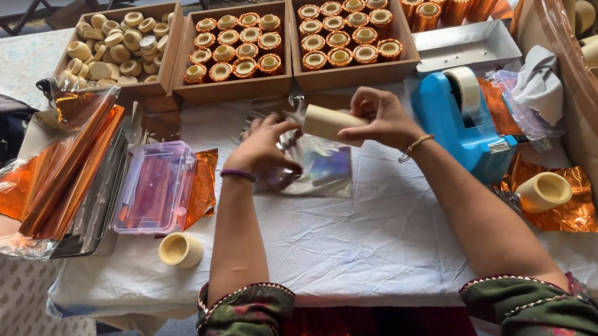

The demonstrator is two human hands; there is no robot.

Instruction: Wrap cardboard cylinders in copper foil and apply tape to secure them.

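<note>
Three shallow cardboard boxes (pixel 234 88) sat side by side along the table's far edge. A clear plastic bag of orange foil (pixel 47 175) lay at the left, a clear lidded plastic case (pixel 155 189) just beside it.

head view | from above, facing down and forward | close over white-clothed table (pixel 363 241)

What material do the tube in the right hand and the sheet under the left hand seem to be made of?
The tube in the right hand looks like matte cream cardboard: dull, with no glare. The sheet under the left hand seems to be thin glossy film or foil: it shows purple reflections.
</note>
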